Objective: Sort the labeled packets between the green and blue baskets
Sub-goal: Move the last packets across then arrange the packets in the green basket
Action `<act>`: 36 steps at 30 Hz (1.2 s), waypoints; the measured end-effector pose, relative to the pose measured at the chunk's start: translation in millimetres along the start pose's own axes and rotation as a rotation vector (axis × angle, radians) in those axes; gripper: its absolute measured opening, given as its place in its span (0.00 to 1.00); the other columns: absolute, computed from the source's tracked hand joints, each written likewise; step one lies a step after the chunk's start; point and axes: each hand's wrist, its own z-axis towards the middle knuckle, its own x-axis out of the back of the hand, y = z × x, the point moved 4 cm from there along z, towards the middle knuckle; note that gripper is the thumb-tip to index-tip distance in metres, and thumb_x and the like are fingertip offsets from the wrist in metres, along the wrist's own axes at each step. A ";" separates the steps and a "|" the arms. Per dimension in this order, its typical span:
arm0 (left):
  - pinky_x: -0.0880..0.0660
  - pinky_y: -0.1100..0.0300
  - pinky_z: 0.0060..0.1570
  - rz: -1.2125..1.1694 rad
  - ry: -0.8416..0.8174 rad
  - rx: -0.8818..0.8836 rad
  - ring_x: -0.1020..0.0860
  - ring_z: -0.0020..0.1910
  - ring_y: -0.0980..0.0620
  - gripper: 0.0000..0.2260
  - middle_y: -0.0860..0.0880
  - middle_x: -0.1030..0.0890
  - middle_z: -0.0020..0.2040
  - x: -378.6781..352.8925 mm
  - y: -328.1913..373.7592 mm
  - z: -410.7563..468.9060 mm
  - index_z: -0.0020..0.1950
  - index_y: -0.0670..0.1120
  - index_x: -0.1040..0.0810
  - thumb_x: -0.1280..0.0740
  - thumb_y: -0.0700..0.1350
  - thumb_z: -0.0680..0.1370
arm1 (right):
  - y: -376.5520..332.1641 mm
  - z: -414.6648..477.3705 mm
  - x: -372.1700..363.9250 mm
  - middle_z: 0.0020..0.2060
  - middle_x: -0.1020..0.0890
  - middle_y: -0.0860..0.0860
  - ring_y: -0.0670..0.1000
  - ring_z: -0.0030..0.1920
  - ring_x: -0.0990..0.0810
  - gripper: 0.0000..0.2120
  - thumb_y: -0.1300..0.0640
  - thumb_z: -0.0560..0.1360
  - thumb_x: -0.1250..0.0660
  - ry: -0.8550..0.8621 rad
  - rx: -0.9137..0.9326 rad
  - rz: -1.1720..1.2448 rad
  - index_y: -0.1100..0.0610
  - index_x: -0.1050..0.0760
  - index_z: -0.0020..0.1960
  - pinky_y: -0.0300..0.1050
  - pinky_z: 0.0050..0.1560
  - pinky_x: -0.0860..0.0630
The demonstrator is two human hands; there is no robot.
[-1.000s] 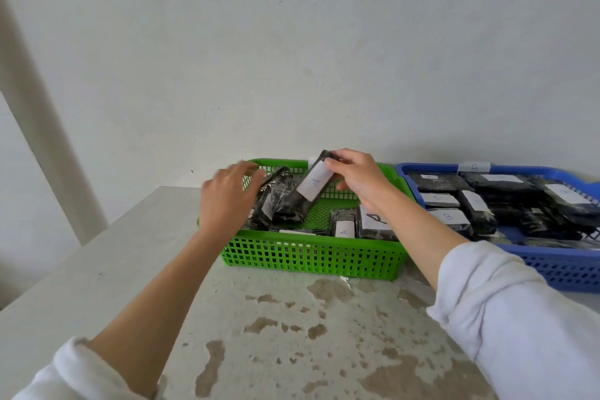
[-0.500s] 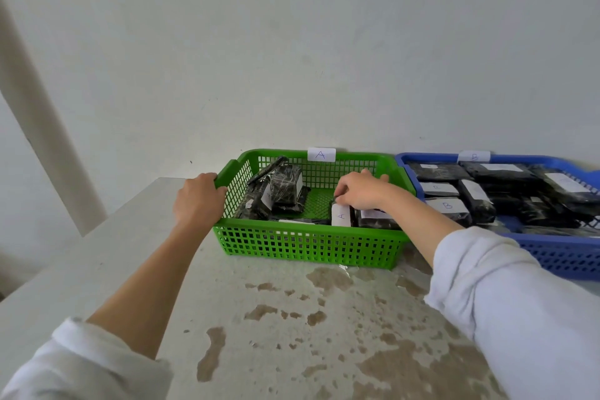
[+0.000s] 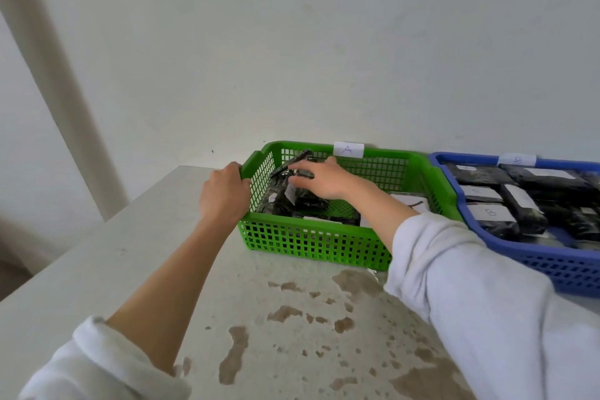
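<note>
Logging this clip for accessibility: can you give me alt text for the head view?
A person's left hand grips the left rim of a green basket labelled A while the right hand reaches in, fingers spread over black packets. A blue basket of labelled packets sits beside it on a stained table.

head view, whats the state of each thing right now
left hand, grips the left rim of the green basket
right hand, open, fingers touching the leaning packets
green basket, tagged A, on the table, part full
leaning packets, propped at the green basket's left wall
blue basket, tagged B, packed
flat packets, lying in the blue basket, labels up
table, stained in patches
</note>
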 end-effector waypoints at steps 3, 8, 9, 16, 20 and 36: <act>0.27 0.53 0.37 -0.003 0.002 0.020 0.23 0.42 0.40 0.12 0.41 0.22 0.45 -0.1 0.4 -0.7 0.59 0.42 0.25 0.41 0.43 0.78 | -2.2 8.1 -5.9 0.66 0.38 0.62 0.58 0.50 0.26 0.19 0.38 0.76 0.42 0.058 -0.015 -0.018 0.47 0.31 0.62 0.48 0.48 0.30; 0.29 0.48 0.52 0.085 0.078 -0.080 0.28 0.58 0.43 0.16 0.45 0.24 0.60 8.7 9.7 -3.7 0.66 0.45 0.29 0.41 0.47 0.79 | 15.5 -8.2 17.6 0.54 0.25 0.53 0.53 0.42 0.25 0.02 0.56 0.79 0.40 0.196 -0.016 0.123 0.52 0.30 0.50 0.50 0.42 0.19; 0.32 0.48 0.56 0.166 0.125 -0.145 0.30 0.62 0.43 0.16 0.46 0.25 0.62 11.2 14.9 -3.9 0.66 0.46 0.28 0.41 0.48 0.79 | 22.2 -14.0 24.4 0.53 0.26 0.53 0.51 0.39 0.25 0.03 0.58 0.78 0.40 0.213 -0.024 0.184 0.51 0.30 0.50 0.47 0.37 0.19; 0.21 0.53 0.48 -0.435 -0.264 -0.041 0.19 0.47 0.48 0.25 0.46 0.23 0.58 -6.5 84.2 4.1 0.68 0.49 0.31 0.41 0.62 0.76 | 58.7 -63.7 66.2 0.57 0.29 0.47 0.49 0.52 0.27 0.21 0.55 0.71 0.29 0.274 -0.009 0.457 0.50 0.36 0.58 0.42 0.44 0.30; 0.18 0.60 0.37 -0.904 -0.552 0.224 0.18 0.44 0.49 0.25 0.44 0.22 0.57 -29.6 114.5 1.6 0.64 0.45 0.28 0.33 0.59 0.74 | 65.2 -83.4 76.1 0.59 0.26 0.48 0.49 0.62 0.28 0.23 0.57 0.69 0.27 0.314 0.071 0.433 0.52 0.31 0.61 0.45 0.59 0.30; 0.24 0.53 0.50 -0.151 -0.427 -0.274 0.21 0.48 0.47 0.21 0.45 0.19 0.50 -74.4 133.6 31.5 0.55 0.42 0.21 0.36 0.59 0.75 | 118.3 -55.2 96.4 0.52 0.23 0.56 0.53 0.44 0.23 0.28 0.57 0.71 0.28 0.315 -0.044 0.175 0.48 0.40 0.65 0.44 0.38 0.27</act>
